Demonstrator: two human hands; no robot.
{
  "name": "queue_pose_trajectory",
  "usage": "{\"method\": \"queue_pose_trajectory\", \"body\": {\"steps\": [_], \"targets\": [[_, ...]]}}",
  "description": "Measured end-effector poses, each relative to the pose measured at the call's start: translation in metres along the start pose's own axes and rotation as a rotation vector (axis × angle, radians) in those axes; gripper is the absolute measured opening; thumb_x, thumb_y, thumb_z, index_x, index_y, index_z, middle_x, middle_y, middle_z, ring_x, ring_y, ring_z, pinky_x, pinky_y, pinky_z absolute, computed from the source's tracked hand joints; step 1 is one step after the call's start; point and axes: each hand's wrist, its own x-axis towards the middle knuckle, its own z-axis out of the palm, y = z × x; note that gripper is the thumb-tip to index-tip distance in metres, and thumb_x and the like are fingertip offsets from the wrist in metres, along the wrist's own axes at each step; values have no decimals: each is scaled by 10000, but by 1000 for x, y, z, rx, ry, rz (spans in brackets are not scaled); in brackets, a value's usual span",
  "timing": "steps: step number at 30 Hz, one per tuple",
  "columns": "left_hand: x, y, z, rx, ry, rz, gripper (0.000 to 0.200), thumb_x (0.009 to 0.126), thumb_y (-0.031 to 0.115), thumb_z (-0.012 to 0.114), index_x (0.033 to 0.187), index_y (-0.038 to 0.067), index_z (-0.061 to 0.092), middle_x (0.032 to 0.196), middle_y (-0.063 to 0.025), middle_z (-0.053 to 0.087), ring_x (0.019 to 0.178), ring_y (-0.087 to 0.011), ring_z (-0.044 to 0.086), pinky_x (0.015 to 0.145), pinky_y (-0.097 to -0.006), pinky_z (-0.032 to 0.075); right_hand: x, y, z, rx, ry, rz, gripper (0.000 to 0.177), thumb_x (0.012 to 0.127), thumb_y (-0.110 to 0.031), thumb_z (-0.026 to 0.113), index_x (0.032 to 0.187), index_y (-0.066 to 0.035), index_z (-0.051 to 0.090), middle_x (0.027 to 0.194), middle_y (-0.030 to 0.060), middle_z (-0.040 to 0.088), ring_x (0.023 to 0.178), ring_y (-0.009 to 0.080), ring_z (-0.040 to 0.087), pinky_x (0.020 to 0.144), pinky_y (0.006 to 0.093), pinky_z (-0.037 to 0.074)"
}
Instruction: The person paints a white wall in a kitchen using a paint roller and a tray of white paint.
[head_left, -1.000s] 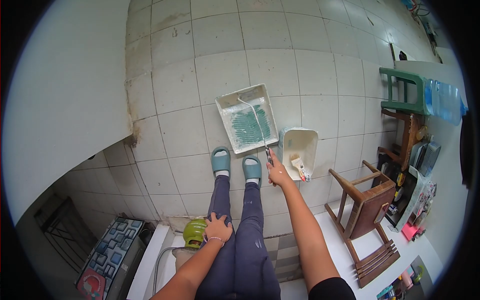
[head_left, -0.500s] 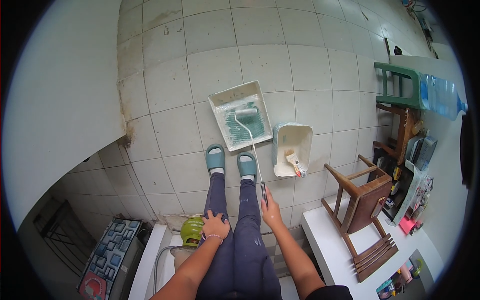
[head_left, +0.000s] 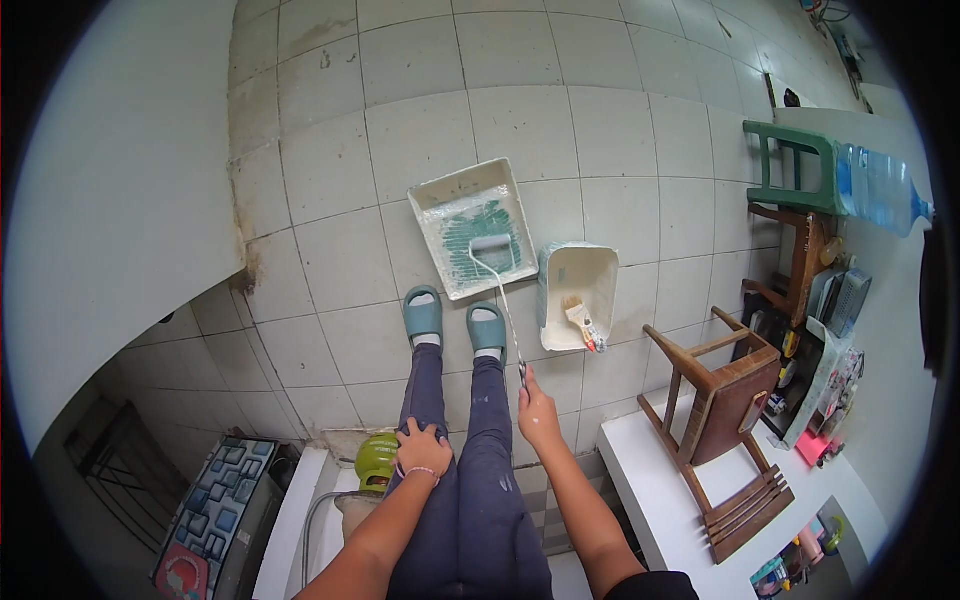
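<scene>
I look down from a height at a tiled floor. My right hand [head_left: 537, 414] grips the long handle of a paint roller [head_left: 492, 246], whose head rests on the green-streaked ramp of a white paint tray [head_left: 432, 198] in front of my feet. My left hand [head_left: 423, 451] lies flat on my left thigh, holding nothing. To the right of the tray stands a white tub [head_left: 592, 268] with a paint brush [head_left: 580, 318] lying in it.
A white wall [head_left: 120, 200] rises at left. A wooden chair [head_left: 725, 400] lies tipped over at right, beside a white surface [head_left: 660, 480]. A green stool [head_left: 795, 165], a large water bottle [head_left: 880, 190] and cluttered shelves stand far right. A green gas cylinder [head_left: 375, 458] sits below me.
My right hand has pulled back toward me, drawing the roller head from the tray's far end down its ramp. My left hand has stayed on my thigh.
</scene>
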Motion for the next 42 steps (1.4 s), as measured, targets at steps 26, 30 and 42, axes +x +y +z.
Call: {"method": "queue_pose_trajectory", "body": {"steps": [26, 30, 42], "targets": [[0, 2, 3, 35, 1, -6, 357, 856, 320, 602, 1178, 177, 662, 1289, -109, 421, 1186, -396, 488, 791, -666, 527, -10, 9, -74, -204, -92, 47, 495, 956, -172, 495, 1448, -190, 445, 845, 279, 655, 795, 473, 630, 746, 534, 494], [3, 6, 6, 35, -4, -16, 355, 851, 315, 618, 1187, 209, 668, 1300, -98, 422, 1197, -398, 492, 804, -666, 519, 1, -6, -75, -354, -132, 70, 515, 962, -198, 489, 1471, -213, 411, 830, 286, 655, 779, 465, 639, 736, 540, 504], [6, 9, 7, 61, 23, 3, 354, 842, 306, 615, 1166, 172, 671, 1282, -112, 433, 1170, -398, 504, 779, -655, 534, 68, -37, -71, -348, -49, -28, 510, 984, -236, 469, 1486, -256, 381, 833, 268, 662, 810, 442, 651, 739, 534, 518]]}}
